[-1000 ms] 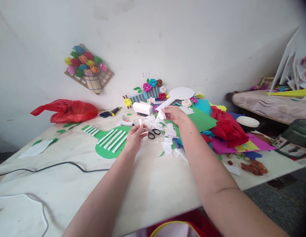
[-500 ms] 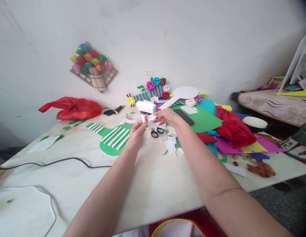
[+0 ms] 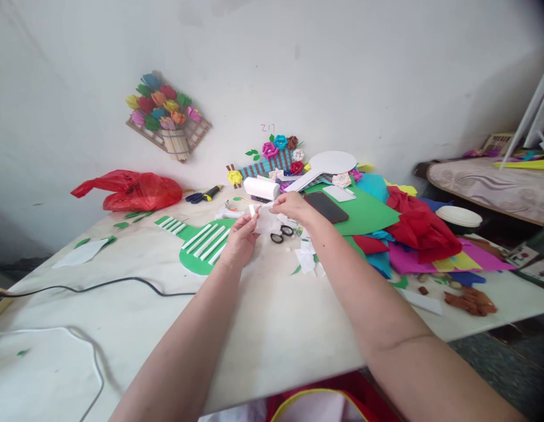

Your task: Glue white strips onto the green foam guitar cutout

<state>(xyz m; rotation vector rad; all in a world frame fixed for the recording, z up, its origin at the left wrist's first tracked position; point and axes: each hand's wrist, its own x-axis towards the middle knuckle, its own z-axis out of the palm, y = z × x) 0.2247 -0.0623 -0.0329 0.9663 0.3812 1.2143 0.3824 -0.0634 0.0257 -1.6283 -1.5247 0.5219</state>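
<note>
Left hand [image 3: 243, 237]: grip pinching strip [image 3: 253, 209] | right hand [image 3: 293, 206]: grip pinching paper [image 3: 268, 221] | hands closer together than a second ago

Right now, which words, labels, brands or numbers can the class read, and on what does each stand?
"217", or perhaps "Z17": handwritten in pink on the wall.
Too blurred to read: marks on the boxlike item, far right.
Too blurred to read: the label, right edge.

Thin white paper [image 3: 268, 223] hangs between both hands [image 3: 242, 235] [image 3: 291, 207].
</note>
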